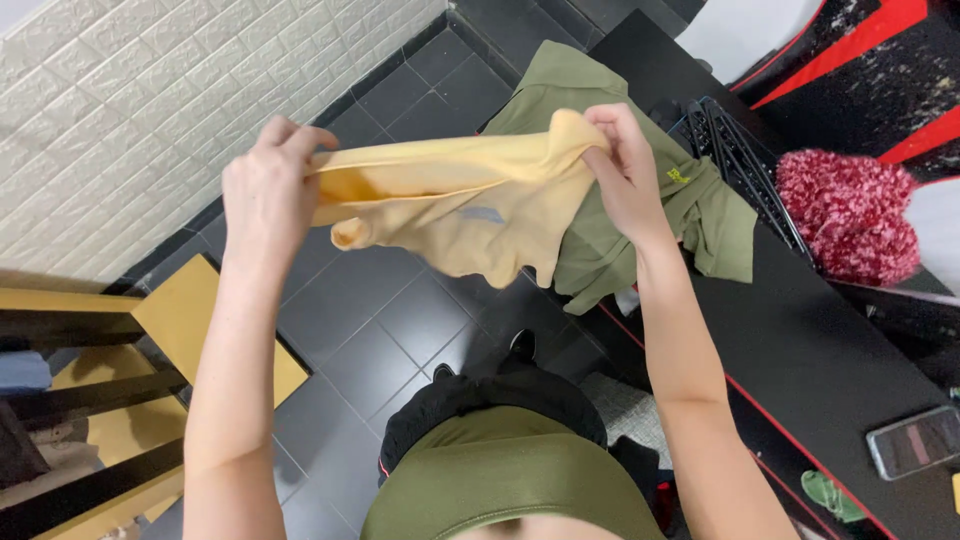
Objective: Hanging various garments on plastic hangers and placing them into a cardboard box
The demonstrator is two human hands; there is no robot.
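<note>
A pale yellow garment (470, 205) is stretched in the air between both hands above the dark tiled floor. My left hand (268, 190) grips its left end, fingers closed around the bunched cloth. My right hand (622, 165) pinches the right end, with the fabric folded over the fingers. A small grey patch shows on the hanging part. Behind the yellow garment, an olive green shirt (700, 205) lies over the edge of a black table (830, 340).
A black wire rack (745, 160) and a red-and-white fluffy thing (850, 210) sit on the table. A phone (915, 442) lies near its front right. A yellow and black shelf (180, 320) stands at left beside a white brick-pattern wall (120, 110).
</note>
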